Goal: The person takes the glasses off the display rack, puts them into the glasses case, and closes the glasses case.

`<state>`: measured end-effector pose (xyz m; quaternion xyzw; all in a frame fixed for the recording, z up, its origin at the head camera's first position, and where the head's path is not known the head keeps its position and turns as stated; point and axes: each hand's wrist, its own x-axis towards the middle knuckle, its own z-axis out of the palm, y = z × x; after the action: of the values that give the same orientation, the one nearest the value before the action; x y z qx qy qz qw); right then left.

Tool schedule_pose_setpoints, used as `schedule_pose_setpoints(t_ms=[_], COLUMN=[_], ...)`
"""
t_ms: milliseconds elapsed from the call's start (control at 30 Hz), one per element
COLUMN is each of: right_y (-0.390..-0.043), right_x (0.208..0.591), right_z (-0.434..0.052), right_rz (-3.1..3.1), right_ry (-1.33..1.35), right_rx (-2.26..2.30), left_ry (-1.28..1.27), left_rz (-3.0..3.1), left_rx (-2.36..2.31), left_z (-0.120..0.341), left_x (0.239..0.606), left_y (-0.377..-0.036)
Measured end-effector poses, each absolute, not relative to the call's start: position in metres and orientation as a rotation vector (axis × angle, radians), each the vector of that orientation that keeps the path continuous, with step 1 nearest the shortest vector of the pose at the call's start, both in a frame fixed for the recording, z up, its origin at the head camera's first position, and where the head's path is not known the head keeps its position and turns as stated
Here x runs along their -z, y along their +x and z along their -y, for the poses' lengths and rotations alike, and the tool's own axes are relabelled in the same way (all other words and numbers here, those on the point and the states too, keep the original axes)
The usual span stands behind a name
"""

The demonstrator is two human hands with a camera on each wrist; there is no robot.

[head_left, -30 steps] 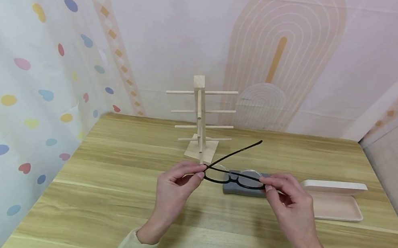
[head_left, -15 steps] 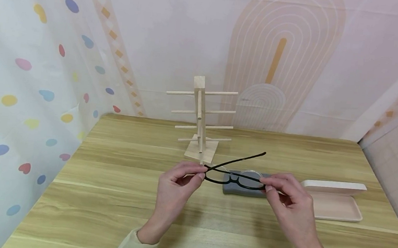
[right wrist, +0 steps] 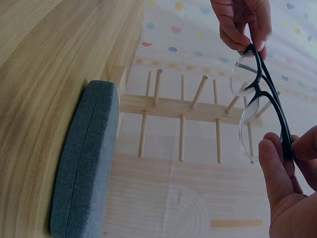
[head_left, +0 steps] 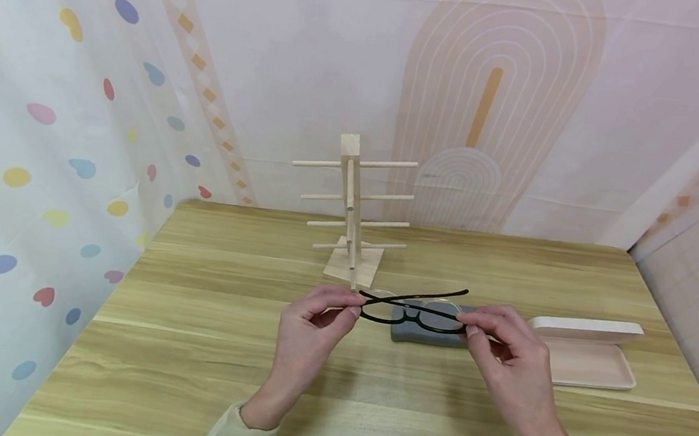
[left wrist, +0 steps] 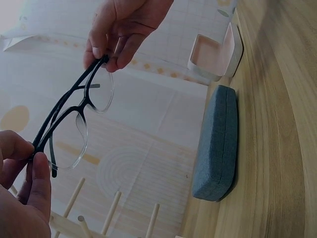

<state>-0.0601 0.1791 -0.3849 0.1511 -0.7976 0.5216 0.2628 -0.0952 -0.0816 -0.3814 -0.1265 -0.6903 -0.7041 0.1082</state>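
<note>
Both hands hold a pair of eyeglasses (head_left: pixel 411 318) with a black upper frame and clear lower rims, raised above the table. My left hand (head_left: pixel 313 324) pinches the left hinge corner between thumb and fingers. At the opposite corner, my right hand (head_left: pixel 511 349) pinches the frame the same way. Both temples lie folded across behind the lenses; one still angles slightly up at its tip. Past the glasses, a closed blue-grey glasses case (left wrist: pixel 216 144) lies on the table, partly hidden in the head view.
A wooden peg stand (head_left: pixel 351 204) with several dowels rises behind the left hand. An open glasses case (head_left: pixel 593 364) with a pale pink inside lies to the right. The wooden table (head_left: pixel 193 365) ends at a patterned curtain (head_left: pixel 276 61).
The raised temple has swung down and inward toward the lenses, nearly lying along the frame. Both hands have kept their grip and barely moved.
</note>
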Motion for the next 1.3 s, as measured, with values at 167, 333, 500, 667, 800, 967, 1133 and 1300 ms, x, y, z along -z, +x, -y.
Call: schedule_pose_setpoints(t_ms=[167,333,500,667,800,967,1133,1300], right_y=[-0.06,-0.061,-0.061,-0.061,-0.061,-0.061,-0.06,-0.06], right_x=[0.385,0.386,0.388,0.389,0.39,0.393,0.395,0.395], right_z=[-0.179,-0.18,-0.18,-0.181,-0.182,-0.183,-0.185,-0.187], right_rz=[2.159,2.156,2.155,2.157,2.146,2.127,2.124,2.126], right_ry=[0.406,0.41,0.421,0.419,0.425,0.424,0.411,0.405], right_rx=[-1.41,-1.418,-1.43,-1.414,-1.408,-1.402,-1.407,-1.396], left_ry=[-0.37,-0.383,-0.375,-0.381,-0.397,-0.403,-0.398,-0.385], left_rz=[2.032,2.031,2.041,2.065,2.079,2.077,2.082,2.089], left_rx=[2.072,2.074,2.067,2.057,2.043,2.047,2.065,2.065], left_z=[0.082,0.082,0.081,0.081,0.08,0.079,0.076,0.074], left_x=[0.382,0.382,0.383,0.384,0.386,0.387,0.388,0.39], left_y=[-0.095,-0.095,-0.095,-0.096,-0.097,-0.098,-0.098,-0.097])
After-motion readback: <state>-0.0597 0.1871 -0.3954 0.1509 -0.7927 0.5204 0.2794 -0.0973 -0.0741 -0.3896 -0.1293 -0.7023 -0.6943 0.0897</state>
